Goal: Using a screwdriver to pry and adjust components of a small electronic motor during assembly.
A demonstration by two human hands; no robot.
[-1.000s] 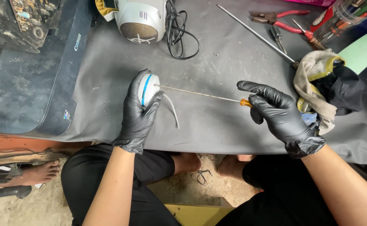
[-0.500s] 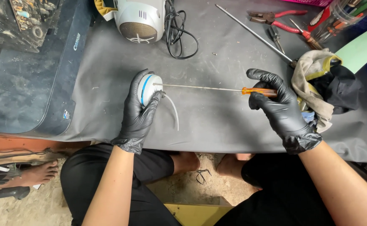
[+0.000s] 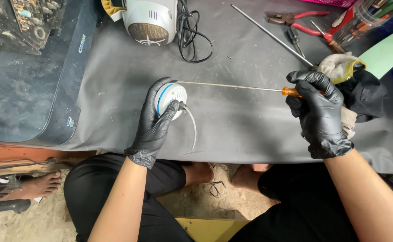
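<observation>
Both my hands wear black gloves. My left hand (image 3: 154, 121) grips a small round white device with a blue ring (image 3: 169, 96), held on its side on the grey table cover (image 3: 241, 130); a short white cable (image 3: 192, 127) trails from it. My right hand (image 3: 319, 112) holds the orange handle of a long thin screwdriver (image 3: 232, 86). The shaft lies nearly level, and its tip reaches the top edge of the white device.
A white rounded appliance (image 3: 149, 20) with a coiled black cord (image 3: 192, 31) sits at the back. A metal rod (image 3: 270, 35), red-handled pliers (image 3: 297, 20) and a crumpled rag (image 3: 344, 69) lie at the right. A dark printer (image 3: 30, 76) stands at left.
My right hand has drawn the screwdriver handle to the right and slightly up, levelling the shaft. My left hand keeps its hold on the white device.
</observation>
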